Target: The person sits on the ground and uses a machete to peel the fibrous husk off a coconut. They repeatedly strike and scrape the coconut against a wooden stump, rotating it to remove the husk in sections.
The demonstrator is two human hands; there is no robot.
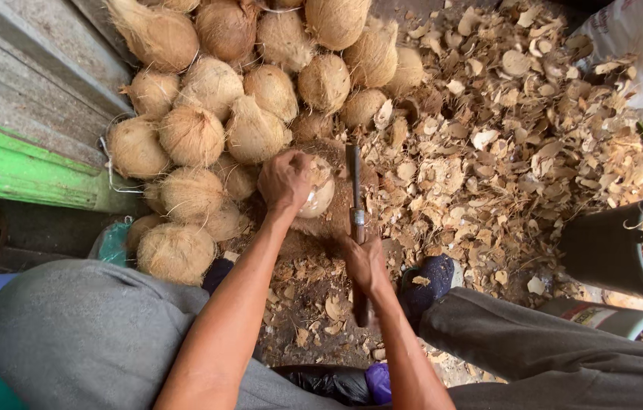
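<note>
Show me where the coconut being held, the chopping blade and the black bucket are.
coconut (320,199): head view, its pale shaved side beside the left hand (285,180).
chopping blade (353,175): head view, mid-blade, above the right hand (365,262).
black bucket (602,247): head view, outer wall.

Soft, even daylight, faint shadows, sharp centre, perhaps slight wide-angle bending at the edges.

Partly peeled coconut (317,190) showing pale shell, lying on a wooden block beneath the left hand (285,181), long-bladed knife (354,205) pointing away, standing just beside it, handle sitting in the right hand (365,262)
</note>
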